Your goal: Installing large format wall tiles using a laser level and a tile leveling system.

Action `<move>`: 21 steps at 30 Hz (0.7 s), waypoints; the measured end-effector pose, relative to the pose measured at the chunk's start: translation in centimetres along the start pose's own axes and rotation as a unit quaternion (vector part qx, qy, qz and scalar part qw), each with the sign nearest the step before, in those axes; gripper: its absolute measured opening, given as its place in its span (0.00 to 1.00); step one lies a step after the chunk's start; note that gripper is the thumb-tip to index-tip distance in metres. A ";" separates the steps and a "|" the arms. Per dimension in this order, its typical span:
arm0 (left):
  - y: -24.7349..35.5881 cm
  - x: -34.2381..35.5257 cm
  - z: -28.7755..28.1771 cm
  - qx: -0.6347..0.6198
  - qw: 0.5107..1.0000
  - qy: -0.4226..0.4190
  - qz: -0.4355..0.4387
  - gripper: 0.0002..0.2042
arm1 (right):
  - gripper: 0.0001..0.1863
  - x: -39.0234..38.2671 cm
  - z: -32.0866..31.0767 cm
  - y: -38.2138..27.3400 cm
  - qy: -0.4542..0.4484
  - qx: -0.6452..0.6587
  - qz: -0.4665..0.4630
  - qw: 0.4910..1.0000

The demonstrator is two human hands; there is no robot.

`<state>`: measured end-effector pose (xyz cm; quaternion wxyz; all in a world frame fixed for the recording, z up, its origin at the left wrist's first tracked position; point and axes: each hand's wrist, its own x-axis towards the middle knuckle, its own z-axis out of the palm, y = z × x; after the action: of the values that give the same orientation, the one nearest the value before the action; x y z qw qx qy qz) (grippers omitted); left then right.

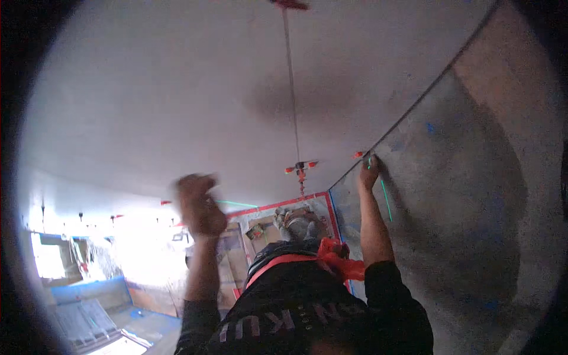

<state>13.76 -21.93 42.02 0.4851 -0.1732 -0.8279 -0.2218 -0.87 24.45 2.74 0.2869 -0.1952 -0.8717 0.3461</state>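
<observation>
Beneath left hand (201, 207) and right hand (370, 170), whose grips I cannot tell, a black shirt (296, 293) shows lettering (278, 322).

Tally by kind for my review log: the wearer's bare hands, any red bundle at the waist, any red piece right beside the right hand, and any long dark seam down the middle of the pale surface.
Bare hands, left hand and right hand: 2
Red bundle: 1
Red piece: 1
Long dark seam: 1
Total: 5
</observation>
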 end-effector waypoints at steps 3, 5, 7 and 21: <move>-2.0 -16.1 6.1 -0.072 0.919 -0.169 -0.348 0.07 | 0.21 3.0 0.2 2.0 -0.085 0.061 0.022 0.994; -4.8 -32.8 2.3 0.034 0.847 -0.229 -0.479 0.09 | 0.20 1.8 1.5 -3.1 -0.123 0.077 0.021 0.989; -2.7 -47.2 -6.5 0.072 0.742 -0.217 -0.630 0.15 | 0.19 0.3 3.2 -6.1 -0.156 0.084 0.027 0.984; 0.5 -58.7 -9.2 -0.095 0.508 -0.202 -0.832 0.14 | 0.20 5.2 0.6 2.4 -0.212 0.146 0.061 0.964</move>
<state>48.25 -30.64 -5.57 -0.1225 0.5099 -0.6414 -0.5600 -4.87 28.66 2.59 0.0989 -0.1261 -0.8388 0.5203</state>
